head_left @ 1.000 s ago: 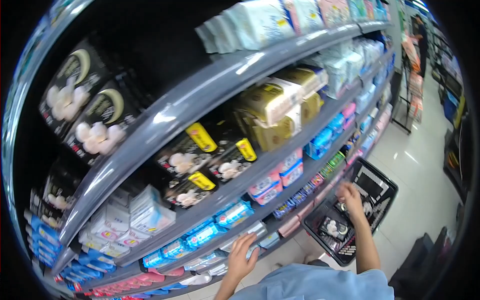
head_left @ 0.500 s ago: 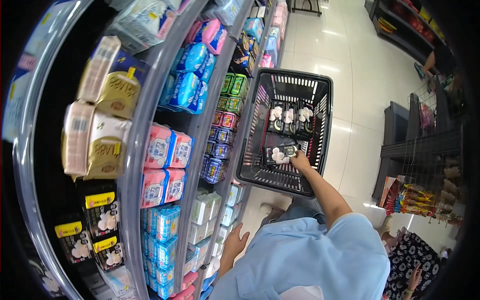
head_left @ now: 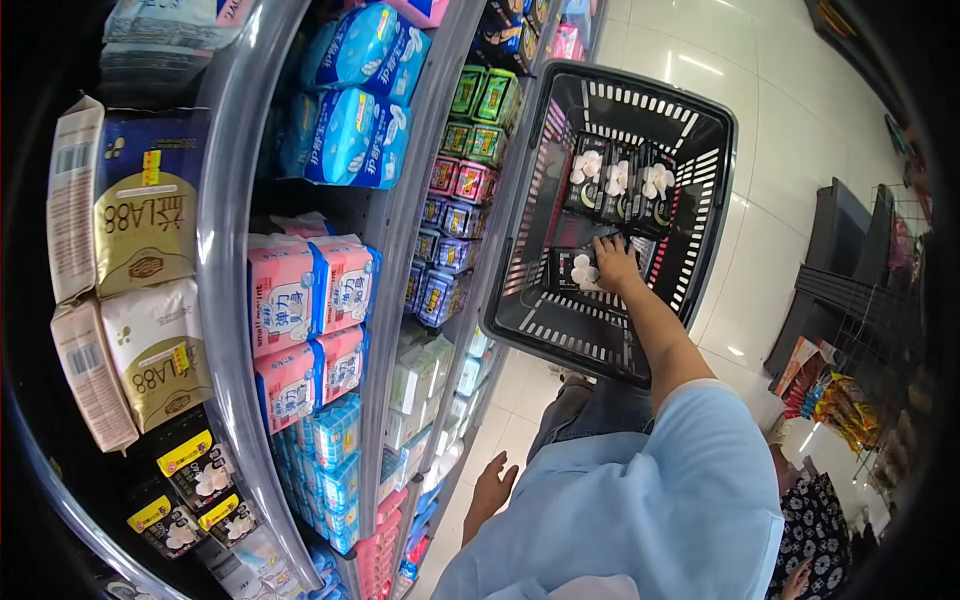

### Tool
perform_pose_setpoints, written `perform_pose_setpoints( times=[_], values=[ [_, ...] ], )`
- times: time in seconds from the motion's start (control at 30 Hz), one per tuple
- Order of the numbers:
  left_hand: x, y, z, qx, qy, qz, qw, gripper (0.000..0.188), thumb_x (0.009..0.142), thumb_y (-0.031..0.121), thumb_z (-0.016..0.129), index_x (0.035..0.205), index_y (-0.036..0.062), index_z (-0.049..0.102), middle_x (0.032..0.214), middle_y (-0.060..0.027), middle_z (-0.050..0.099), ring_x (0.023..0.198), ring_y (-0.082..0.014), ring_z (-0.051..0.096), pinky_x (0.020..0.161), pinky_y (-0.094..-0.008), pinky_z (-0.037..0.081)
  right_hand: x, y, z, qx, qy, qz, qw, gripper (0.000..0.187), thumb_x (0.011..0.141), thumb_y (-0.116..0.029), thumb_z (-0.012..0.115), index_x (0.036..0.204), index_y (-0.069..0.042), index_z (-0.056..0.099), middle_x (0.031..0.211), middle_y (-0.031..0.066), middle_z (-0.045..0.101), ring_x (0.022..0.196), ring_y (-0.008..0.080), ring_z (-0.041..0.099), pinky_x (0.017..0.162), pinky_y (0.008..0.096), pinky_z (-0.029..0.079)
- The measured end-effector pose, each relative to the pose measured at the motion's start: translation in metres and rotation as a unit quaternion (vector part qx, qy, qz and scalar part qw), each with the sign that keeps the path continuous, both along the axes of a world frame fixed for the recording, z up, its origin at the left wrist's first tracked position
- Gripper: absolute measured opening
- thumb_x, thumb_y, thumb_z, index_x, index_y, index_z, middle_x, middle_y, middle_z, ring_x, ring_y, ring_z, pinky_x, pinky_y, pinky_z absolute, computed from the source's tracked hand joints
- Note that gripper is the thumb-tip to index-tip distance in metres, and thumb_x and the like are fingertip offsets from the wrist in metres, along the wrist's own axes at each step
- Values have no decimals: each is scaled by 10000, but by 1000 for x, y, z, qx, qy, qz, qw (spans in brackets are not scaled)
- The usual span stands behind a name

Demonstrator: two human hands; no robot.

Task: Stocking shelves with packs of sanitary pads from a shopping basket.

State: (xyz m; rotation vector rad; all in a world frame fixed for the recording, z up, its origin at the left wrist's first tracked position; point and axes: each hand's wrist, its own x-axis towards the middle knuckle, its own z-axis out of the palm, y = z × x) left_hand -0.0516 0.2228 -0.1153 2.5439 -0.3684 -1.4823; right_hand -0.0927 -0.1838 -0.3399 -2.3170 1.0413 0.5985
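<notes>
My right hand point(head_left: 617, 265) reaches down into a black plastic shopping basket point(head_left: 507, 310). Its fingers are spread over the right end of a black package with a white flower print point(head_left: 578, 268), which lies on the basket floor. Beyond it, several similar black flower-printed packages point(head_left: 617, 180) sit side by side at the far end of the basket. My left hand point(head_left: 490, 490) hangs low beside the shelving, holding nothing, with its fingers apart.
Shelves with clear front rails point(head_left: 222, 200) line the left, stocked with pink sanitary pad packs point(head_left: 285, 310), blue packs point(head_left: 360, 140) and black flower-printed packs point(head_left: 205, 475). Wire racks with hanging snack bags point(head_left: 845, 405) stand right. A person in patterned clothing point(head_left: 815, 525) is at lower right.
The view has moved closer to the shelves. My right hand has gone from pinching the package's end to lying with fingers spread over it. My left hand remains low beside the shelves.
</notes>
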Motion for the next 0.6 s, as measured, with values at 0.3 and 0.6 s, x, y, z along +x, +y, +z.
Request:
perform_pose_setpoints(
  times=[0.3, 0.6],
  values=[
    [-10, -6, 0, -19, 17, 78, 997, 499, 846, 301, 555, 1252, 42, 427, 1182, -170, 528, 1056, -294, 538, 843, -357, 447, 8, 6, 28, -61, 60, 174, 981, 574, 824, -161, 467, 1361, -137, 267, 1390, 70, 291, 1327, 278, 171, 1045, 523, 141],
    [-9, 7, -11, -50, 0, 86, 995, 503, 838, 300, 560, 1247, 36, 432, 1163, -171, 541, 1042, -288, 549, 834, -357, 452, -2, 20, 18, 52, 113, 94, 988, 804, 529, -230, 764, 1232, -76, 405, 1222, 121, 426, 1188, 280, 379, 991, 533, 250]
  ],
)
